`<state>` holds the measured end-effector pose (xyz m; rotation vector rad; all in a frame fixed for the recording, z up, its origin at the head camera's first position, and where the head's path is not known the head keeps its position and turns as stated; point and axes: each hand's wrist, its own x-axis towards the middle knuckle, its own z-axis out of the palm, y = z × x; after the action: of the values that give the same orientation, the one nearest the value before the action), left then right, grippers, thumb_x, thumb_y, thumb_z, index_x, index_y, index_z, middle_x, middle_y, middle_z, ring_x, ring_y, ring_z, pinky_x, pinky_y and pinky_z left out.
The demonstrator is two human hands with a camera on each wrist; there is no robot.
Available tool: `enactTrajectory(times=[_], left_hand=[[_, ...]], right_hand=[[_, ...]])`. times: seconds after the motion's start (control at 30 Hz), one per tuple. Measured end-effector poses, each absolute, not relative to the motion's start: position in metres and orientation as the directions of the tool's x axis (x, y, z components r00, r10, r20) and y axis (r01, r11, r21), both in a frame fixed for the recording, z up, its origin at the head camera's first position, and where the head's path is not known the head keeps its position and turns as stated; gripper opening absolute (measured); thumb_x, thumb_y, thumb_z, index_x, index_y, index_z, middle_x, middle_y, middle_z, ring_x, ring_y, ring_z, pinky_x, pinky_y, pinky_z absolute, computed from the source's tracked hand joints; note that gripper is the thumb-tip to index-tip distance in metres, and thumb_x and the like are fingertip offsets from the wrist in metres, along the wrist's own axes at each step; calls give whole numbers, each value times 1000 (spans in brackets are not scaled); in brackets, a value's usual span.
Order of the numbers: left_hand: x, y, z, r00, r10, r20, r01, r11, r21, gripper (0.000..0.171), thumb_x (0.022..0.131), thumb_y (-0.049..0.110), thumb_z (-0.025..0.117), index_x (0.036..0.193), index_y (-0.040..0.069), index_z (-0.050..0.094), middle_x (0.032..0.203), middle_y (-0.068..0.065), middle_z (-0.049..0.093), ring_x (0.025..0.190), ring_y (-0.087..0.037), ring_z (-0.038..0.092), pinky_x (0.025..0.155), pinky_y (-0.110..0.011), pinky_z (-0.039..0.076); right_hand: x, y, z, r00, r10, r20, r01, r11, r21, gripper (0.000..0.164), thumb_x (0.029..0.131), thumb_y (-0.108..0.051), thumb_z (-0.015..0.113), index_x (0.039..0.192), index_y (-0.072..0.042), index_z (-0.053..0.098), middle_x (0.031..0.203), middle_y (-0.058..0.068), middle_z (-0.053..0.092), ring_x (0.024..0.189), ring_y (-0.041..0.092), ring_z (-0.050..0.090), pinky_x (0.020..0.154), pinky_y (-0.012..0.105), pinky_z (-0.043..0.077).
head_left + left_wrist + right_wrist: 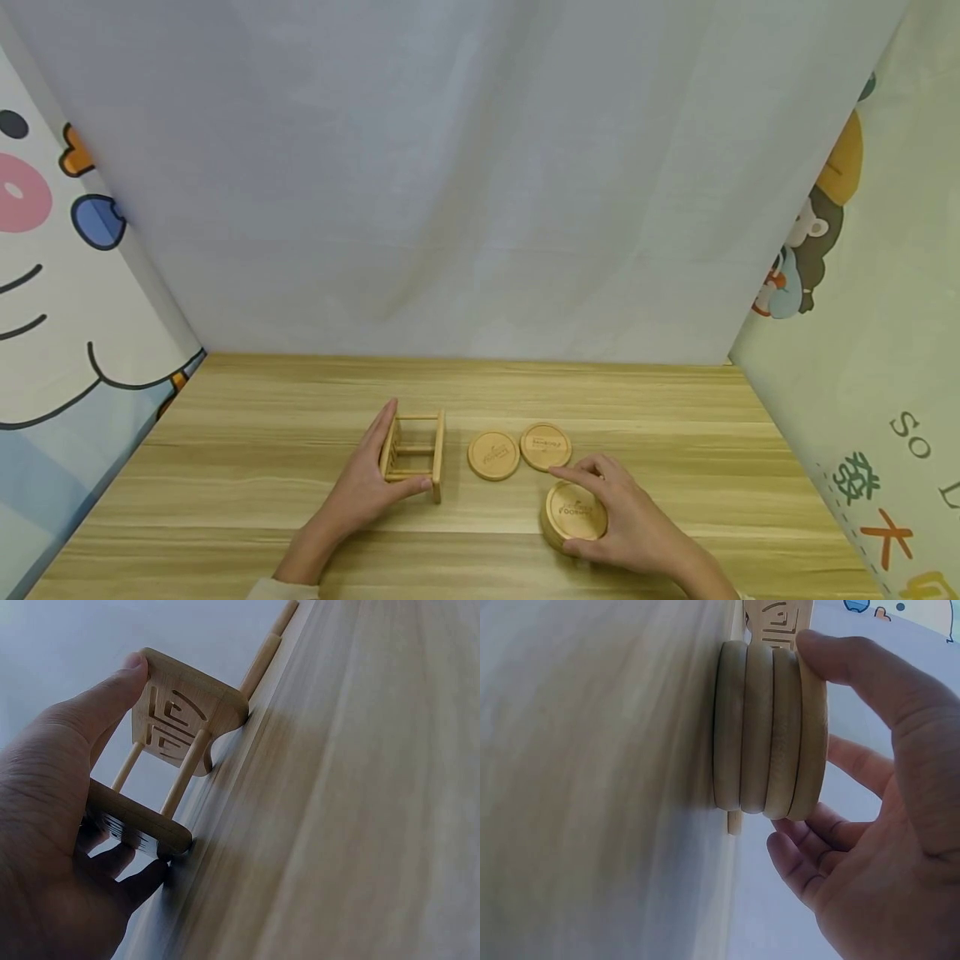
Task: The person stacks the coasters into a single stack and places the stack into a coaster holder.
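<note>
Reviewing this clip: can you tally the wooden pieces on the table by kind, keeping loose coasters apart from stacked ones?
Loose coasters: 2
Stacked coasters: 4
Coaster holder: 1
Total: 7

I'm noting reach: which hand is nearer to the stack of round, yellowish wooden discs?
Right. The right hand is at the stack, curled round its side; the left hand is farther off, to the stack's left, holding a yellowish, open wooden rack.
</note>
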<state>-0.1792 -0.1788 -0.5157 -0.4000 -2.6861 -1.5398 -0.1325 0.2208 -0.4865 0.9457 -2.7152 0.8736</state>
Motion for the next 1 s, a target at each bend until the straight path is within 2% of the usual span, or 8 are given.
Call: enactTrajectory(times=[0.13, 0.4, 0.7, 1.0], left_hand=[[-179, -179, -516, -966, 212, 146, 233, 479, 846, 131, 86, 43, 98, 180, 13, 11, 184, -21, 13, 168, -48, 15, 131, -70, 20], [-181, -180, -517, -965, 214, 151, 239, 483, 842, 131, 85, 42, 98, 180, 12, 12, 184, -23, 13, 168, -49, 15, 131, -71, 20], [-181, -180, -518, -967, 207, 145, 230, 480, 846, 131, 85, 43, 98, 180, 13, 12, 184, -21, 13, 168, -48, 15, 131, -70, 20], [-181, -180, -517, -968, 205, 146, 230, 489, 841, 131, 85, 44, 98, 180, 12, 13, 184, -21, 14, 167, -49, 16, 131, -69, 20]], right_hand=[[-132, 221, -487, -796, -524, 302, -603, 641, -475, 84, 79, -36, 102, 154, -23, 68, 130, -9, 60, 119, 11, 55, 95, 43, 58], [-133, 220, -486, -813, -483, 326, -582, 659, -475, 82, 81, -51, 100, 151, -21, 70, 131, -10, 61, 119, 10, 57, 95, 43, 58], [-135, 218, -484, -813, -466, 350, -582, 674, -455, 77, 83, -42, 99, 150, -19, 70, 132, -10, 61, 119, 11, 59, 96, 44, 59], [-144, 214, -480, -826, -421, 374, -560, 688, -461, 74, 85, -39, 98, 150, -19, 70, 130, -1, 64, 118, 18, 62, 93, 49, 61]])
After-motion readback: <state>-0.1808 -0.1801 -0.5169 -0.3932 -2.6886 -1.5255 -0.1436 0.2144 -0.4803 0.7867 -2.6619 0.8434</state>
